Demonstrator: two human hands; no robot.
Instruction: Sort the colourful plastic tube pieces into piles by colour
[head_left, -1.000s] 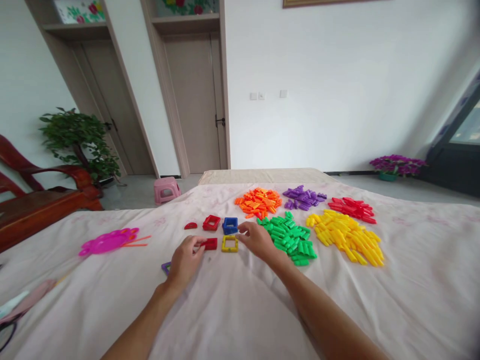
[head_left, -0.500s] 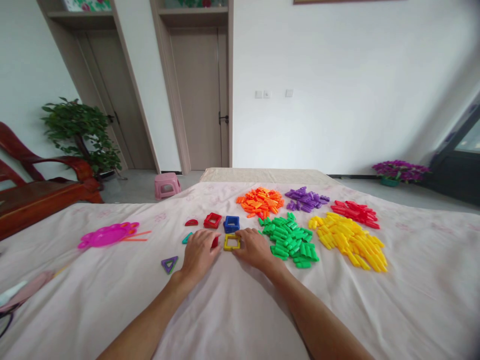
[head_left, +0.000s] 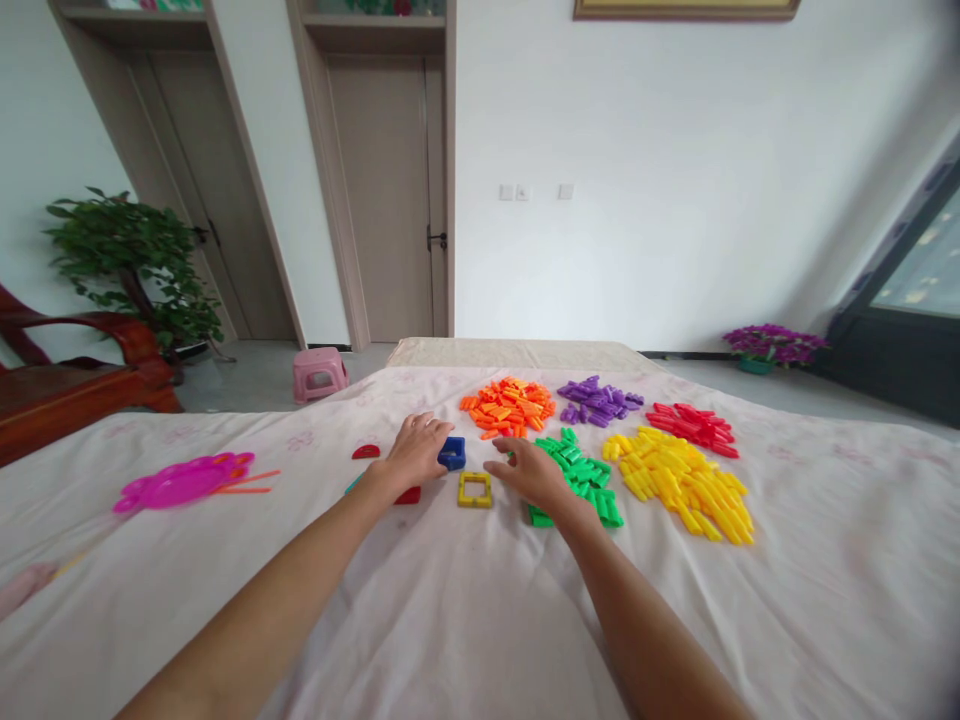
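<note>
My left hand [head_left: 418, 450] reaches over the small shapes, its fingertips at the left side of the blue square stack [head_left: 453, 454] and partly covering it; whether it grips the stack is unclear. A red piece [head_left: 408, 495] shows under my left wrist. The yellow square frame [head_left: 475, 490] lies flat between the hands, touched by neither. My right hand [head_left: 525, 468] hovers with fingers apart, holding nothing, beside the green pieces [head_left: 581, 465]. A red half-round piece [head_left: 366, 452] and the tip of a teal piece [head_left: 352, 484] lie left of my left hand.
Piles of orange [head_left: 510, 405], purple [head_left: 600, 400], red [head_left: 694, 428] and yellow pieces [head_left: 682, 480] lie on the right of the cloth [head_left: 420, 620]. At the left is a magenta tray [head_left: 180, 482] with orange sticks. A pink stool [head_left: 320, 374] stands beyond.
My left hand has moved forward and right, over the red square stack to the blue one. My right hand has come off the yellow frame and opened. The view has shifted slightly right.
</note>
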